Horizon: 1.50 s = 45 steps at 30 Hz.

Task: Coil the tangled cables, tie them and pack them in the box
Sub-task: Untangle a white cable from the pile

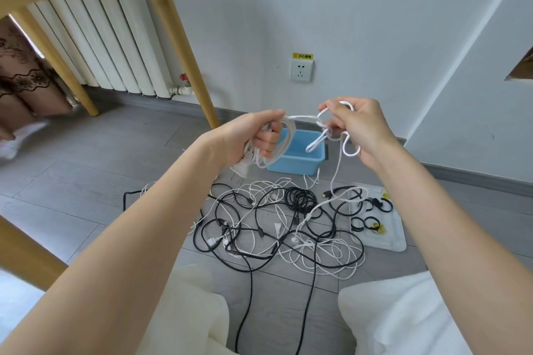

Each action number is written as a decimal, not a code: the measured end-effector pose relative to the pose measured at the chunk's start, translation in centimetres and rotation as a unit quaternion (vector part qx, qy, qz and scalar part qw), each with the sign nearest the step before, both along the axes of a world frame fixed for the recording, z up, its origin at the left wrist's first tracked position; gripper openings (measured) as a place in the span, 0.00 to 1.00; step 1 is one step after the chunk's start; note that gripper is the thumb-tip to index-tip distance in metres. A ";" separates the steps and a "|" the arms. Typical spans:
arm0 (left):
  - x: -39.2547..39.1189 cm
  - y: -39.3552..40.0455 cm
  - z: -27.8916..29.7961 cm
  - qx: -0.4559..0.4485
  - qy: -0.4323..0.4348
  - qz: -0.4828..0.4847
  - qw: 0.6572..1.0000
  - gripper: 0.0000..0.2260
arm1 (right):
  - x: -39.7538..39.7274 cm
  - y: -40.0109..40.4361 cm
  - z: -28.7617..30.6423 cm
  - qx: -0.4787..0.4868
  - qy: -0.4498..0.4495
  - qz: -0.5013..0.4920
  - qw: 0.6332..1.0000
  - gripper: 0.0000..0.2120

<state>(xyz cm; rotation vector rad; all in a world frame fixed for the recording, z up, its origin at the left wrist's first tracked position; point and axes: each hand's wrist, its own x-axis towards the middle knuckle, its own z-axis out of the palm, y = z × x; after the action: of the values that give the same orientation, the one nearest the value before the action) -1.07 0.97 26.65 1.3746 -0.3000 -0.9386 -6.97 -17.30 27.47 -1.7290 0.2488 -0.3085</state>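
The left hand [253,135] had its fingers [268,140] curled tight round a white coil [284,138] of cable, with a white plug [240,170] hanging out below the palm. The right hand [357,130] pinched the same white cable [305,117] between thumb and fingers, where it looped and knotted on itself; a short stretch ran taut between the two hands, and small loops [350,148] drooped under the right hand. From there one white strand fell to the floor.

Just beyond the hands, on the grey floor [115,153] near the wall, sat the blue box [300,158], open-topped; what it held could not be told. Nearer than the box lay the tangle [277,228] of black and white cables, spread between the person's knees and the box, with a small black coil [300,199] at its far side. To the right of the tangle lay a clear tray [395,228] holding black ties [372,223], partly overlapped by cable at its left edge.

On the far wall were a socket [301,70] and, left, a white radiator [109,43] behind wooden legs [178,46].
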 end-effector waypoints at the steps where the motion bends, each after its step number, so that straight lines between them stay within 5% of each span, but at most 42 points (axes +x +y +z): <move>1: 0.4 0.2 -0.3 0.017 -0.012 0.034 0.999 0.17 | 0.0 0.1 -0.1 -0.009 0.009 0.014 1.000 0.09; 8: 0.5 0.2 -1.0 0.179 -0.177 0.044 0.967 0.18 | 0.7 -0.7 -1.1 -0.050 0.020 -0.078 0.995 0.12; 12: 0.7 0.4 -1.2 0.243 -0.242 0.074 0.936 0.18 | 0.7 -0.6 -1.8 -0.174 0.024 -0.097 0.980 0.14; 19: 2.8 7.9 -2.9 0.393 -0.216 0.289 0.846 0.09 | 0.2 -6.7 -0.3 -0.003 -0.001 -0.256 0.967 0.12; 24: 3.0 7.7 -2.2 0.270 -0.148 0.261 0.915 0.13 | 0.8 -5.5 -1.4 -0.100 0.102 -0.092 0.986 0.09; 27: 2.4 6.2 -1.4 0.164 -0.051 0.159 0.972 0.17 | 0.5 -4.2 -1.4 -0.230 0.165 0.028 0.959 0.18; 30: 1.6 3.5 -0.9 0.111 -0.054 0.062 0.990 0.18 | -0.2 -1.2 -1.0 -0.321 0.154 0.169 0.919 0.31; 33: 0.7 0.9 -0.7 0.080 -0.080 0.027 0.993 0.17 | -0.4 1.9 -2.0 -0.289 0.138 0.263 0.910 0.33; 37: 0.6 0.4 -0.3 0.054 -0.075 0.042 0.995 0.17 | -0.1 2.6 -2.8 -0.154 0.118 0.239 0.952 0.04; 41: 1.1 1.6 -0.2 0.096 -0.088 0.082 0.988 0.17 | 0.3 1.3 -2.2 -0.154 0.089 0.158 0.971 0.13; 45: 0.4 1.7 -0.7 0.189 -0.097 -0.010 0.977 0.19 | 0.7 0.2 -1.7 -0.271 0.023 0.075 0.959 0.13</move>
<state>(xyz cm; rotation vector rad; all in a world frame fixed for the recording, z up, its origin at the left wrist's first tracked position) -0.63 2.69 25.91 1.8214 -0.2924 -0.9101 -6.28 -17.10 25.73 -2.2853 0.0644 -0.2363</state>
